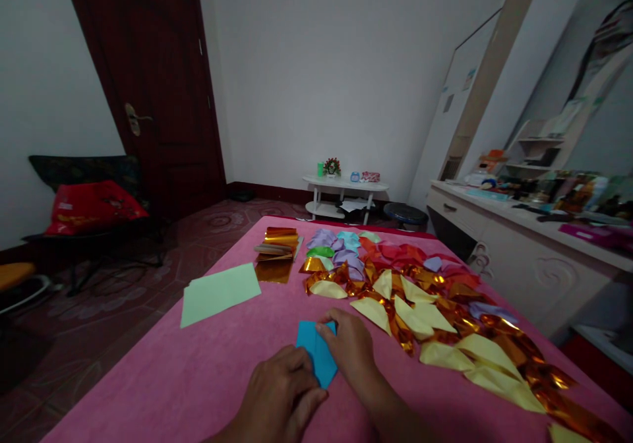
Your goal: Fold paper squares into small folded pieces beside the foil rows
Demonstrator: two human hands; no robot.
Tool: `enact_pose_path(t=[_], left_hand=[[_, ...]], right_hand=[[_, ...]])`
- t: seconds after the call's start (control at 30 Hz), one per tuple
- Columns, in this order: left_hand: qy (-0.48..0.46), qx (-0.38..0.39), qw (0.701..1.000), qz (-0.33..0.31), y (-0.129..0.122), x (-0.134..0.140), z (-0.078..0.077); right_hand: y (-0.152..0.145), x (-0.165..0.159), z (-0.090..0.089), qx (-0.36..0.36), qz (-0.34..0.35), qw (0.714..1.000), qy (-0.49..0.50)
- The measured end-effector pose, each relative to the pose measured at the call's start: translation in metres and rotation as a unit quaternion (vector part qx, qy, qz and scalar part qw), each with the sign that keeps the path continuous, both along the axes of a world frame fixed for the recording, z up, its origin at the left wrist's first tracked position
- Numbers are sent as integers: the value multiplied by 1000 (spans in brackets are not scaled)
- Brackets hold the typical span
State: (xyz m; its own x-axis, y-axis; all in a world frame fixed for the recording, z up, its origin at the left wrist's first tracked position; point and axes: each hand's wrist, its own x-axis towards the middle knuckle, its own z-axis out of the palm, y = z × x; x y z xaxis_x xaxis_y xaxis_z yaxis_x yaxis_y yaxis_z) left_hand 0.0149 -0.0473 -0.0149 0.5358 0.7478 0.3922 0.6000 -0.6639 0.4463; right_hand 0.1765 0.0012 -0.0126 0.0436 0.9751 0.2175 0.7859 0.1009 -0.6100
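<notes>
A piece of blue paper point(319, 357) with folded edges and a pointed near end lies on the pink cloth in front of me. My left hand point(281, 387) is closed at its lower left side, fingers curled and pressing on it. At the upper right edge, my right hand point(349, 341) pinches the paper between thumb and fingers. The left fingertips are partly hidden. A sheet of pale green paper point(220, 291) lies to the left, near a stack of shiny gold paper point(277, 252).
Folded pieces in yellow point(418, 314), gold, purple and red spread over the right side of the pink-covered surface point(198, 377). Beyond stand a small white table point(341, 182), a dark stool point(405, 213) and a white dresser point(494, 232). A red bag point(93, 209) rests on a chair at left.
</notes>
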Motion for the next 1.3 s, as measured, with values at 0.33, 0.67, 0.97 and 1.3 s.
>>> enact_pose_path(t=[0.33, 0.67, 0.97, 1.3], left_hand=[[-19, -56, 998, -5, 2, 3, -2], [-71, -108, 991, 11, 5, -1, -6], [-73, -105, 991, 45, 4, -3, -2], [-197, -219, 956, -16, 9, -1, -6]], right_hand=[[-12, 39, -8, -58, 29, 984, 164], [-32, 46, -17, -35, 34, 964, 262], [-33, 45, -6, -78, 82, 950, 291], [-41, 42, -1, -49, 49, 898, 435]])
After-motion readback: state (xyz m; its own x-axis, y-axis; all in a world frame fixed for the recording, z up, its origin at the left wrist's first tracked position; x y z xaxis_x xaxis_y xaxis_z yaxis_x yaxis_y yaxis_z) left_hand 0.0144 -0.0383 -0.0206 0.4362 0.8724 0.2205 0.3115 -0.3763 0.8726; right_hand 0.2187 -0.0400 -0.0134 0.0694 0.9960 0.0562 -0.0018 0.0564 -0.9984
